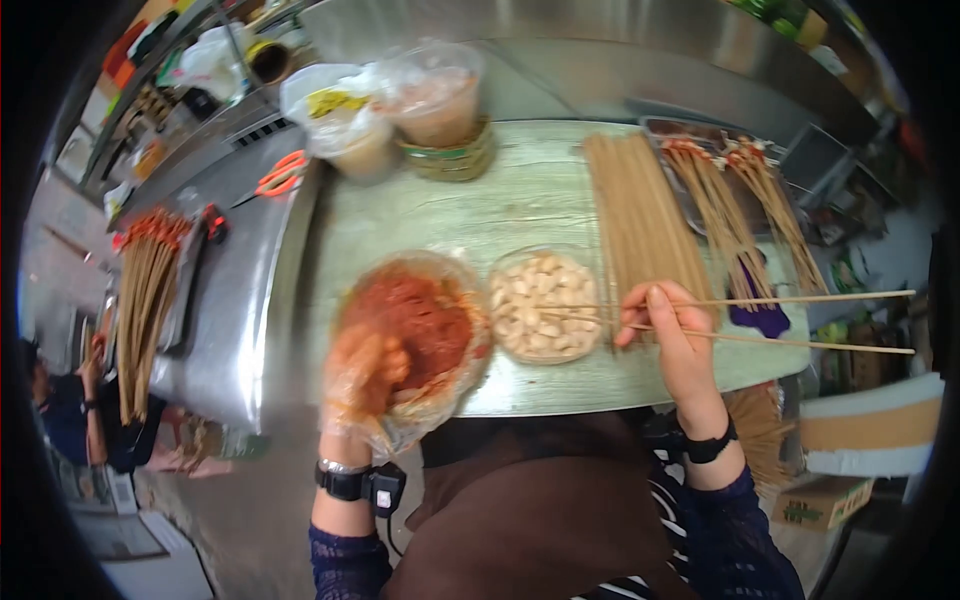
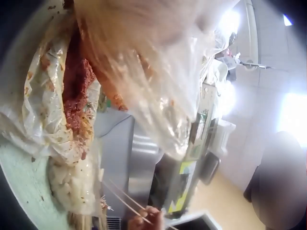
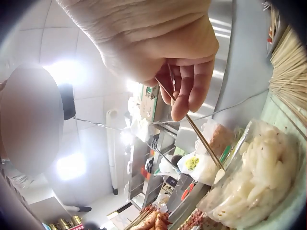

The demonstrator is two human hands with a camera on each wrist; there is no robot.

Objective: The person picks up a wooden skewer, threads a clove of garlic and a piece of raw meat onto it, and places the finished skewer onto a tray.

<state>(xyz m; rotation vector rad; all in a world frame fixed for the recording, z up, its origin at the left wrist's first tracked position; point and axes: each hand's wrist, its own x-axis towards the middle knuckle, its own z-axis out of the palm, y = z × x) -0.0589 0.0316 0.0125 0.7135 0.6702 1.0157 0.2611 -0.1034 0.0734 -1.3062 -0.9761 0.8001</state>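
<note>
In the head view my left hand (image 1: 368, 375), in a clear plastic glove smeared red, is over the near left edge of a plastic-lined bowl of red paste (image 1: 430, 330); its fingers look curled, and whether they hold anything is hidden. My bare right hand (image 1: 675, 335) grips two thin wooden skewers (image 1: 800, 300), whose left ends reach over a clear container of pale white pieces (image 1: 545, 305). The right wrist view shows the skewers (image 3: 204, 141) pinched in the fingers (image 3: 184, 91), tips at the pale pieces (image 3: 259, 172).
Bare skewers (image 1: 645, 220) lie behind my right hand. Loaded skewers stand on a tray (image 1: 690, 130) at the back right and in another bundle (image 1: 150, 300) at the left. Orange scissors (image 1: 282, 175) and tubs (image 1: 435, 100) are at the back. Another person (image 1: 90, 410) is at far left.
</note>
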